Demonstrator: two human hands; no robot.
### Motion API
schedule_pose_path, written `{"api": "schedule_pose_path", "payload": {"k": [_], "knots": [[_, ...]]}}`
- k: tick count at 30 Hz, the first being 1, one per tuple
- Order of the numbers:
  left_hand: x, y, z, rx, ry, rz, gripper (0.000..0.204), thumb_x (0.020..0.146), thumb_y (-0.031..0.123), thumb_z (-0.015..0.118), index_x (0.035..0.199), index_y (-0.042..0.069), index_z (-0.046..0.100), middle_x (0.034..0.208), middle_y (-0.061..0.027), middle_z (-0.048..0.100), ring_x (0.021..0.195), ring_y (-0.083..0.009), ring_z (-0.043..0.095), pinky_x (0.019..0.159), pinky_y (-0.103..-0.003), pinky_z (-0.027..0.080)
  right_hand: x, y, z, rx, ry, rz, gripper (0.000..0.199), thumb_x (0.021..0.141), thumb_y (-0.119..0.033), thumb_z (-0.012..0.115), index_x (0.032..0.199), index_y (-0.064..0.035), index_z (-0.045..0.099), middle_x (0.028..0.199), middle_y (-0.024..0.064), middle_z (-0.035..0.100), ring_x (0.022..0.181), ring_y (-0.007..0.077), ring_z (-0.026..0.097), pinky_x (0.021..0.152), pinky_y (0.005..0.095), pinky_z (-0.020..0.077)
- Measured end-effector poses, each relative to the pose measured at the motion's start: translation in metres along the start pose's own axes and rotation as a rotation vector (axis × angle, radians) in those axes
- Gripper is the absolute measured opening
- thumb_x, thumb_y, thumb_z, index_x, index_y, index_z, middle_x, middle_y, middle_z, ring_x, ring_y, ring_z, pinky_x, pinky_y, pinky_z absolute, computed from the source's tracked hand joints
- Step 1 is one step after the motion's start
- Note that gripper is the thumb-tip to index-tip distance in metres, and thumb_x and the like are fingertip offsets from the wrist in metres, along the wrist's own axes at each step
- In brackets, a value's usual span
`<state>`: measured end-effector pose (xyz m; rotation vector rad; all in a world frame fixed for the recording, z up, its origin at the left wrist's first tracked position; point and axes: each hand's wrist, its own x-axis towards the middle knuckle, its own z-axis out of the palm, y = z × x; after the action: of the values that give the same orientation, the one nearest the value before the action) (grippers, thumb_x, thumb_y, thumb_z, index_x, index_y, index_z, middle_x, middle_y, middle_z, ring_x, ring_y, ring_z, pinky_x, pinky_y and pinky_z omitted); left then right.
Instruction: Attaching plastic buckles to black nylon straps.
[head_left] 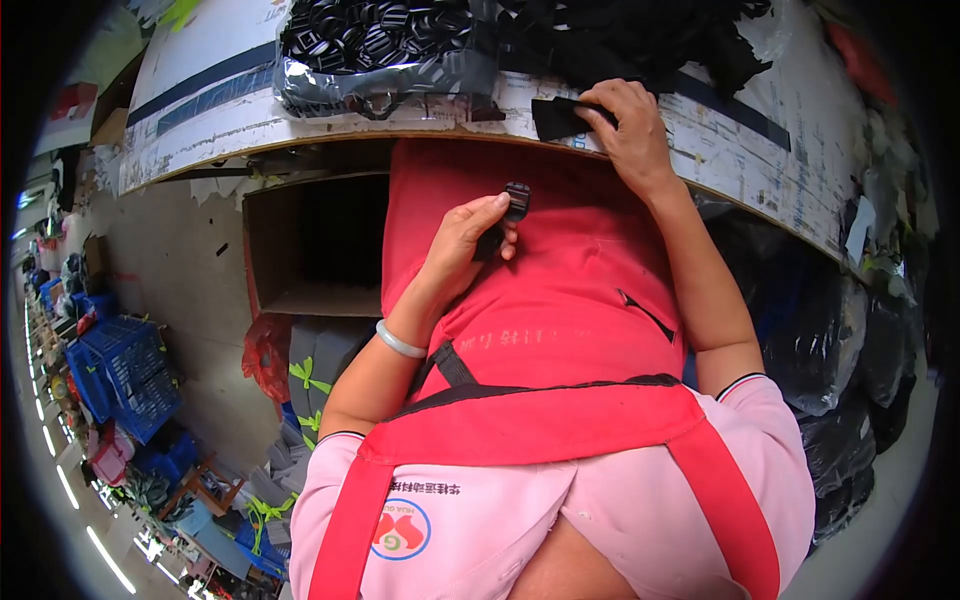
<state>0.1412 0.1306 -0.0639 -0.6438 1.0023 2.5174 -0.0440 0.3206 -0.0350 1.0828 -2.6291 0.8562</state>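
Note:
My left hand (pixel 468 238) is raised over my red apron and pinches a small black plastic buckle (pixel 517 200) between thumb and fingers, with a short black strap end under the fingers. A pale bangle sits on that wrist. My right hand (pixel 628 125) rests at the near edge of the white worktable (pixel 210 110), its fingers pressing on a flat piece of black strap (pixel 558 118). Just beyond the hands lies a clear plastic bag full of black buckles (pixel 375 50), and beside it a heap of black straps (pixel 630 35).
An open cardboard box (pixel 305 245) stands under the table to my left, with a red bag (pixel 265 355) below it. Blue plastic crates (pixel 125 375) are stacked on the floor further left. Filled black plastic bags (pixel 830 340) crowd the right side.

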Motion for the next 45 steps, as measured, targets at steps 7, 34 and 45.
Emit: {"api": "schedule_pose_path", "payload": {"k": [7,34,45], "knots": [[0.004,0.006,0.009,0.191,0.105,0.172,0.023,0.093,0.022,0.063,0.094,-0.002,0.066,0.072,-0.0038,0.061,0.054,-0.0088,0.054,0.048,-0.021,0.043,0.004,-0.058,-0.034,0.316,0.079,0.075,0.018,0.084,-0.014,0.071,0.1,-0.0054,0.068,0.083,0.0018,0.062,0.078,0.0136,0.056,0.071,0.0281,0.0453],[0.007,0.013,0.012,0.952,0.318,0.925,0.013,0.083,0.001,0.067,0.096,-0.001,0.068,0.071,-0.0096,0.06,0.059,-0.0153,0.056,0.054,-0.027,0.043,-0.034,-0.089,0.006,1.399,-0.588,0.934,0.025,0.095,-0.03,0.06,0.091,-0.0044,0.061,0.061,-0.0002,0.054,0.045,0.008,0.05,0.043,0.0206,0.0421],[0.009,0.011,0.01,1.117,0.244,0.982,0.018,0.081,-0.001,0.066,0.1,0.0,0.065,0.077,-0.0137,0.061,0.062,-0.0236,0.059,0.056,-0.031,0.046,-0.04,-0.082,0.016,1.4,-0.383,0.962,0.026,0.095,-0.028,0.061,0.103,-0.0033,0.06,0.072,0.0006,0.058,0.053,0.0069,0.053,0.048,0.0198,0.0454]]}}
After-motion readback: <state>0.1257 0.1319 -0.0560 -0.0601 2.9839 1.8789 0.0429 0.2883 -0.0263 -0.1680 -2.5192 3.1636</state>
